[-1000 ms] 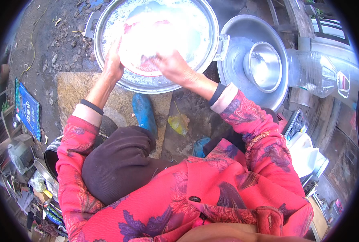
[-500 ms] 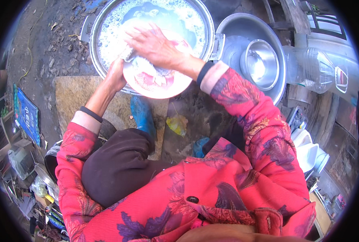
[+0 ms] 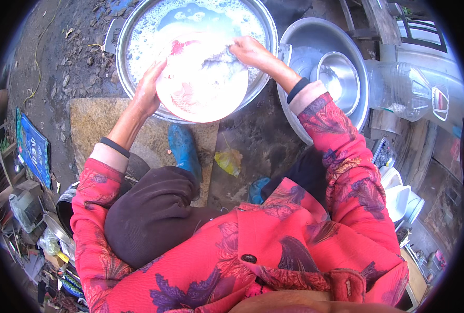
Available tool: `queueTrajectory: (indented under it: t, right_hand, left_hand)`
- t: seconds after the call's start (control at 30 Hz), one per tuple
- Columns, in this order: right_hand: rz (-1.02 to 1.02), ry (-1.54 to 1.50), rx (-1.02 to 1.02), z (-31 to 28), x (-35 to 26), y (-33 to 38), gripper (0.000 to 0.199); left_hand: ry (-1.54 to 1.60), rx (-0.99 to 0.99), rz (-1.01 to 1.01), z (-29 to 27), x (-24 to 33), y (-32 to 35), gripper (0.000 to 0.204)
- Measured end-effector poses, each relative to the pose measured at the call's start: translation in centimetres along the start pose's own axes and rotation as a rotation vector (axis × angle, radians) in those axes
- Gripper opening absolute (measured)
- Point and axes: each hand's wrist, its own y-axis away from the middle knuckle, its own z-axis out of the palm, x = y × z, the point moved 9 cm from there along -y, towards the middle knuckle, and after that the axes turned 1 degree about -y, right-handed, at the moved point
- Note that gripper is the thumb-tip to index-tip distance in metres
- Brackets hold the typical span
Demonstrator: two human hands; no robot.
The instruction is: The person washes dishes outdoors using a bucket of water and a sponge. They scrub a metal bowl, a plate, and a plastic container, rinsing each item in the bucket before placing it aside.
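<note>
The person's left hand [image 3: 148,89] has its fingers closed on the pale plate [image 3: 195,96] at nine o'clock; the right hand [image 3: 250,51] pinches a greyish cloth [image 3: 223,62] towards two. The plate tops the foamy pot's [image 3: 122,74] six-o'clock side.

A: Where does this view look from?
B: The wearer's own head. It comes from the left of 2 fisheye cameras worn side by side.
A: Facing which way?
B: Steeply down and a little forward: jacket [image 3: 206,261] along the bottom, blue boots [image 3: 183,148] near the middle, a wide metal pot [image 3: 121,65] cut off by the top edge.
A: How near is it?
B: The jacket is closest and looms largest. The left hand [image 3: 147,89] and right hand [image 3: 251,52] reach away into the upper half; the boots are farther down.
A: And the outline?
B: Upright, unmirrored and round, with black at both sides.
</note>
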Motion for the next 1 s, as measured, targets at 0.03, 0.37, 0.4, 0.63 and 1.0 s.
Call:
queueTrajectory:
  t: [0.03,0.37,0.4,0.63,1.0]
  right_hand:
    - [-0.030,0.022,0.028,-0.4,-0.8,-0.5,0.030]
    - [-0.398,0.175,-0.002,0.5,-8.7,-2.4,0.032]
    - [-0.407,0.118,0.059,-0.5,-8.1,-2.0,0.031]
    - [-0.095,0.077,0.059,-0.8,-2.0,0.6,0.032]
    - [-0.715,0.317,-0.133,4.5,-13.8,-1.5,0.032]
  left_hand:
    - [-0.013,-0.007,0.012,0.2,0.3,0.0,0.045]
    - [-0.023,-0.038,-0.076,1.0,-0.6,-0.2,0.044]
    - [-0.010,-0.035,-0.065,0.9,-0.3,-0.2,0.044]
    - [-0.053,-0.026,-0.057,0.7,-0.1,0.2,0.044]
    - [-0.074,-0.141,-0.242,0.8,-1.5,-0.5,0.023]
